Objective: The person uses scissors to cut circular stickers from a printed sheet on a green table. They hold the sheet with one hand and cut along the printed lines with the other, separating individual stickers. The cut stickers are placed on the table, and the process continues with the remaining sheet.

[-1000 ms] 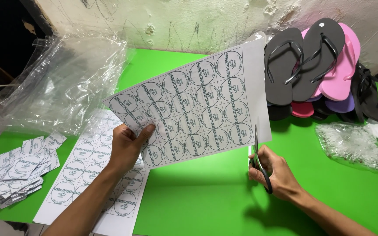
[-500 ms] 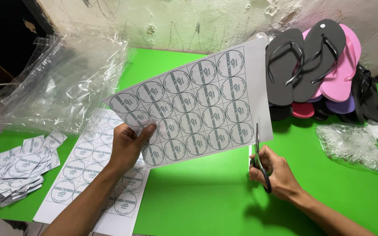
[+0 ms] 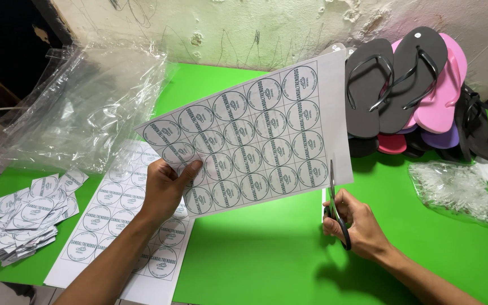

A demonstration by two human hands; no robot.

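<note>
My left hand (image 3: 166, 189) holds up a white sheet printed with rows of round labels (image 3: 255, 133), gripping its lower left corner above the green table (image 3: 255, 260). My right hand (image 3: 352, 223) grips a pair of black-handled scissors (image 3: 334, 197), blades pointing up at the sheet's lower right edge. A thin white paper strip (image 3: 323, 206) hangs by the blades.
More printed label sheets (image 3: 121, 214) lie flat under my left arm. A pile of cut square labels (image 3: 29, 212) sits at the far left. Clear plastic bags (image 3: 86, 104) lie at the back left. Stacked flip-flops (image 3: 413, 85) and a bag of small white plastic pieces (image 3: 453, 189) are at right.
The scissors have moved slightly up along the sheet's right edge. Otherwise the hands and the sheet hold nearly the same pose.
</note>
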